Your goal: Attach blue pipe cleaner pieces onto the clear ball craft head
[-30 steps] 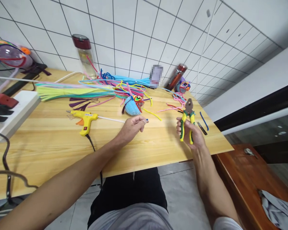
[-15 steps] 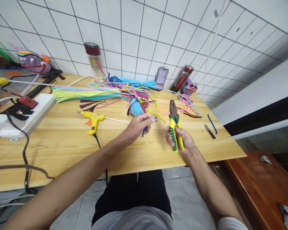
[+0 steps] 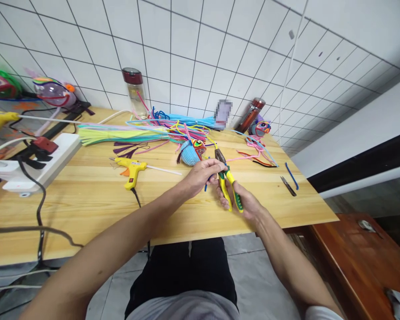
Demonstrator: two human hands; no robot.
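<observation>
My right hand is wrapped round the pliers, which have yellow and green handles, spread apart, and a dark head. Against the pliers, near their pivot, my left hand pinches a short blue pipe cleaner, its end hanging below the fingers. Just behind that hand lies a light-blue wrapped ball with a coloured eye and a dark tassel. A yellow glue gun rests on the table to the left, with a white stick at its back.
Bundles of pipe cleaners lie along the wall beside a glass bottle. A white power strip stands left. A small cutter and a red-brown flask are on the right.
My right hand has brought the pliers left to my left hand, and their handles are spread wider. The view has shifted slightly.
</observation>
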